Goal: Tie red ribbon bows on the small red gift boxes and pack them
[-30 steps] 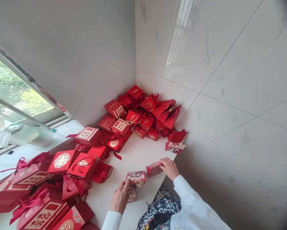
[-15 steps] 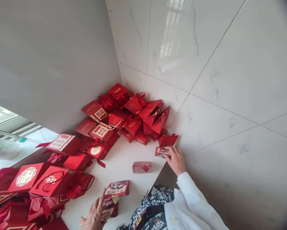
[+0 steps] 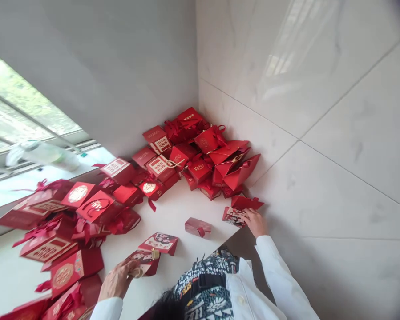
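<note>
My left hand (image 3: 118, 279) has its fingers curled at the near end of a red gift box (image 3: 145, 261) with a printed picture. A beige ring-shaped roll (image 3: 136, 272) shows at its fingertips. Another small gold ring (image 3: 155, 254) sits on that box. Touching its far side is a second picture-printed gift box (image 3: 159, 242). At the table's right corner, my right hand (image 3: 256, 222) grips the top of a small red gift box (image 3: 235, 217) with a picture on its side. Between the hands stands a plain pinkish-red box (image 3: 198, 226) with a ribbon.
Many red gift boxes with ribbons are heaped in the corner (image 3: 200, 166) and along the left of the white table (image 3: 173, 202). Behind the hand a red box (image 3: 246, 202) leans near the tiled wall (image 3: 320, 186). A clear plastic bag (image 3: 48, 154) lies on the windowsill.
The view has swung left, showing more of the window and the left-hand heap. My left hand's spread fingers have curled in at the box's near end. My right hand stays at its box.
</note>
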Motion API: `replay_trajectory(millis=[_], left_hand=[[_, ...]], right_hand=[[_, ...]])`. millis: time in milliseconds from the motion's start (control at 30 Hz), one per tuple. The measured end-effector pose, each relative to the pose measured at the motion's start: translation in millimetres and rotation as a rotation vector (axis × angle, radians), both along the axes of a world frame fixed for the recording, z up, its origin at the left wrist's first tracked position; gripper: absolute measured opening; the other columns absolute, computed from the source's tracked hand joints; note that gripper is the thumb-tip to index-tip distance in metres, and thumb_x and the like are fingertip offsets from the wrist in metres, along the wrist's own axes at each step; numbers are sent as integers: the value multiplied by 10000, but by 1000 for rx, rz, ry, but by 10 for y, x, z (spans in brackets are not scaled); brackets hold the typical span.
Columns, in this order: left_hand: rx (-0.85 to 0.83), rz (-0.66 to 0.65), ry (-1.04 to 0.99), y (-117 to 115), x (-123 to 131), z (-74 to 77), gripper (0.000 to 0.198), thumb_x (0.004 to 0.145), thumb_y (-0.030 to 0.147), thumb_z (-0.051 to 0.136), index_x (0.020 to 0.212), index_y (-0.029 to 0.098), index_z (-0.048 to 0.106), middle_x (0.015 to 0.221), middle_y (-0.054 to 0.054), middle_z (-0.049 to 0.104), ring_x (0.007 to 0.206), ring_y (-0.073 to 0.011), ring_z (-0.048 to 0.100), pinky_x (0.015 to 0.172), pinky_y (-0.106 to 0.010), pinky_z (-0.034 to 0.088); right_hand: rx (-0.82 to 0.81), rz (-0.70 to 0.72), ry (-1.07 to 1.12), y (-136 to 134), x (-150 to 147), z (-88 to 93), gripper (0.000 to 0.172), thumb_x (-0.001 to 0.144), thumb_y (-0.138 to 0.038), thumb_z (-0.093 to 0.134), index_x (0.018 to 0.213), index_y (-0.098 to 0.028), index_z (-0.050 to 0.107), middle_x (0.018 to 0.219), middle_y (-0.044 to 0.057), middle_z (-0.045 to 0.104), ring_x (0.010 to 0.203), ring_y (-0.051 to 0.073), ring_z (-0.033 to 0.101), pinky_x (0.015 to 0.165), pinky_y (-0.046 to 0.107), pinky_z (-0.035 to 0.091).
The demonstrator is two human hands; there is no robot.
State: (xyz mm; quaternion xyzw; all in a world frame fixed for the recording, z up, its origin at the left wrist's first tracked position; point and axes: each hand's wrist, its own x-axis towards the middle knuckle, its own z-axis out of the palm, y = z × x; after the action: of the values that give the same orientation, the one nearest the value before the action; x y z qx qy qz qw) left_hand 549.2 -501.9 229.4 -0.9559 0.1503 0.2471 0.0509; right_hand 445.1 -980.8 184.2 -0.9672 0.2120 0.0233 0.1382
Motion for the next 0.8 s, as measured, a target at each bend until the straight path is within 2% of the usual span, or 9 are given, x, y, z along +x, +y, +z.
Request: replay_trajectory(millis=[100, 200, 267, 367, 500, 600, 633, 700, 800], left_hand=[[-14, 40, 31, -98, -33, 160, 322, 779, 170, 485, 963, 290, 720, 1127, -3, 683, 1056, -182, 622, 854, -232, 466], [-8, 95, 42, -152, -75, 254, 310, 800, 203, 486, 994, 277, 716, 1163, -36, 666, 1117, -227, 583, 901, -326, 447], [-9, 132, 43, -148, -116, 270, 314, 816, 221, 476, 1019, 272, 709, 1183, -56, 654, 1155, -250, 555, 941, -396, 419], [-15, 160, 59, -109, -180, 266, 316, 833, 228, 466, 1038, 276, 702, 1191, -65, 648, 1168, -255, 545, 984, -442, 372], [-33, 120, 100, -87, -201, 279, 314, 848, 212, 452, 1022, 265, 707, 1169, -72, 660, 1107, -238, 581, 932, -369, 402], [-59, 55, 129, -128, -155, 328, 295, 845, 196, 452, 921, 257, 730, 1083, -62, 694, 1013, -211, 622, 831, -283, 431], [-68, 32, 137, -152, -132, 357, 288, 839, 188, 456, 891, 253, 732, 1055, -58, 702, 996, -206, 626, 814, -270, 432], [-86, -11, 160, -222, -83, 449, 280, 833, 180, 458, 851, 245, 729, 1019, -52, 707, 976, -204, 629, 789, -262, 433], [-116, -91, 195, -389, -9, 686, 270, 830, 189, 459, 830, 230, 726, 963, -57, 709, 948, -209, 631, 775, -262, 436]], right_hand=[[-11, 48, -15, -20, -57, -23, 238, 871, -293, 511, 1073, -206, 603, 977, 74, 656, 913, 236, 586, 748, 321, 449], [-41, 71, -65, 25, -148, -14, 360, 856, -327, 520, 1175, -161, 540, 1042, 122, 629, 969, 284, 555, 812, 390, 442], [-63, 76, -106, 91, -187, 51, 399, 863, -348, 507, 1203, -140, 515, 1092, 152, 602, 1011, 309, 527, 861, 435, 420], [-42, 133, -195, 293, -128, 256, 380, 902, -365, 440, 1204, -145, 508, 1140, 167, 573, 1045, 308, 501, 919, 456, 380], [80, 358, -202, 859, 155, 533, 325, 922, -376, 429, 1164, -195, 548, 1127, 123, 601, 1049, 264, 502, 926, 387, 380], [101, 449, -113, 1341, 392, 550, 353, 857, -375, 549, 1169, -210, 564, 1065, 86, 642, 995, 248, 531, 853, 344, 408], [98, 456, -79, 1456, 456, 521, 309, 837, -357, 579, 1112, -217, 598, 1000, 76, 661, 953, 245, 546, 813, 336, 416], [85, 443, -18, 1574, 547, 459, 139, 839, -261, 570, 946, -230, 654, 874, 55, 677, 880, 224, 565, 743, 307, 414], [42, 360, 25, 1486, 606, 444, 173, 872, -172, 499, 849, -232, 659, 838, 49, 676, 876, 208, 563, 721, 292, 403]])
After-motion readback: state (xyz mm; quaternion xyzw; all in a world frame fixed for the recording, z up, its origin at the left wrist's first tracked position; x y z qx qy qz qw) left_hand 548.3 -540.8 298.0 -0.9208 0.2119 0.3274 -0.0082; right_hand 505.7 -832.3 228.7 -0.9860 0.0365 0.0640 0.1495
